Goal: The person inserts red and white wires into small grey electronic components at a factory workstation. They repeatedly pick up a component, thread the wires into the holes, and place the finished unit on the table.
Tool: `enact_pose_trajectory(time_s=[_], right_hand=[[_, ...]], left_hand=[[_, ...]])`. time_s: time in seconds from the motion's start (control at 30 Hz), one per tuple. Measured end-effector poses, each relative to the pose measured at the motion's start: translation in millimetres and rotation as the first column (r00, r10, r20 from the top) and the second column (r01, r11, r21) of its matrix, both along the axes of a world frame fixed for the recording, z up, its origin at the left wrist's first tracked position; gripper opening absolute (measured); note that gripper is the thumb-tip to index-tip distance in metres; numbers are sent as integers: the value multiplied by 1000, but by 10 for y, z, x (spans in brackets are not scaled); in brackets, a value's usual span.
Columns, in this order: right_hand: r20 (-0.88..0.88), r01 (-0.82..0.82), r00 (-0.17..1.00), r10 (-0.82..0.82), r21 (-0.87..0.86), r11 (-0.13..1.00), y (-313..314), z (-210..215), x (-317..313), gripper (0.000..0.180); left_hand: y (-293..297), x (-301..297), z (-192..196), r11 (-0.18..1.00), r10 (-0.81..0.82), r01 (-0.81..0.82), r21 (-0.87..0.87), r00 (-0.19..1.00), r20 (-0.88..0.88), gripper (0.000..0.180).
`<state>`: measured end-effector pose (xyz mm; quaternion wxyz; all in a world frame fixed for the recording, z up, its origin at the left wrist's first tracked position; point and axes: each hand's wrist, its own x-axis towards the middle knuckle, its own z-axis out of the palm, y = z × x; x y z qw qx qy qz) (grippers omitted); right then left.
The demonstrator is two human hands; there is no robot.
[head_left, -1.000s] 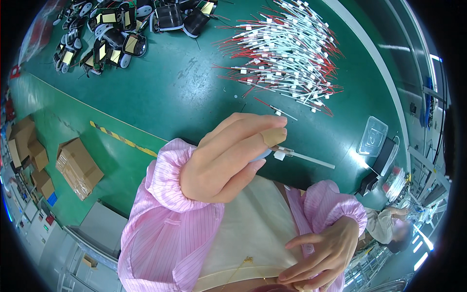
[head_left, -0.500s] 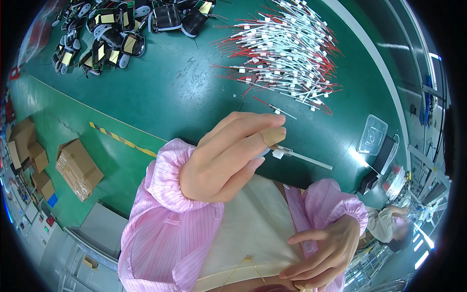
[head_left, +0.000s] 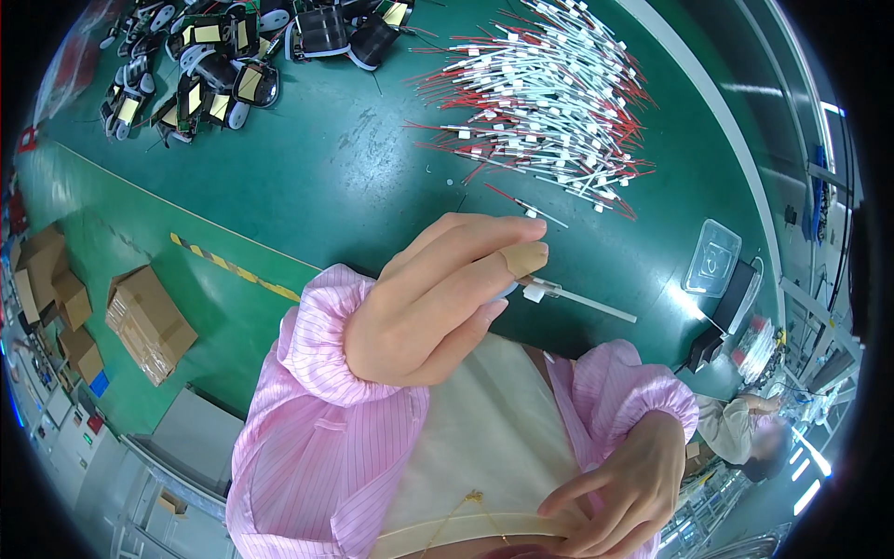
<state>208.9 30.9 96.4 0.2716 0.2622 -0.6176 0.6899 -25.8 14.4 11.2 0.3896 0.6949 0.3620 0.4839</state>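
Observation:
My left hand [head_left: 438, 298] is pinched over the near part of the green table, a tan bandage wrapped round one finger. From its fingertips a sleeved wire [head_left: 596, 306] sticks out to the right, with a small white tag by the fingers. A bluish edge shows between finger and thumb; the rest of it is hidden. My right hand [head_left: 624, 498] is in front of my body, low in the picture, fingers apart and loosely bent, with nothing seen in it. Beyond the left hand, a single red-and-white wire [head_left: 540, 210] lies apart from a large wire pile [head_left: 549, 102].
Black devices with yellow pads [head_left: 219, 84] are heaped at the far left of the table [head_left: 326, 177]. A clear plastic box [head_left: 714, 259] and a black device [head_left: 736, 298] stand at the right. Cardboard boxes [head_left: 149, 321] lie on the floor. Another person [head_left: 736, 429] is at the right.
My right hand has shifted a little downward, its index finger moving lower across my front. My left hand and the wire in it stay almost still.

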Motion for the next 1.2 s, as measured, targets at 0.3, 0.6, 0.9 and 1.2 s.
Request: enact_pose_trajectory(time_s=[0.3,0.6,0.9,1.2], right_hand=[[100,60,992,-71,110,992,-3,-5,98,24],[-97,-132,987,125,-70,989,-36,-5,5,25],[-231,29,969,-89,-250,968,-500,324,51,21],[-189,-218,963,192,-128,968,-320,233,83,21]], left_hand=[[-40,-11,-45,999,30,-29,20,999,-19,39],[-72,-7,-37,996,78,-76,37,995,-57,42],[14,-27,-47,991,105,-102,83,994,-34,46],[-33,-7,-54,995,84,-80,65,995,-52,43]])
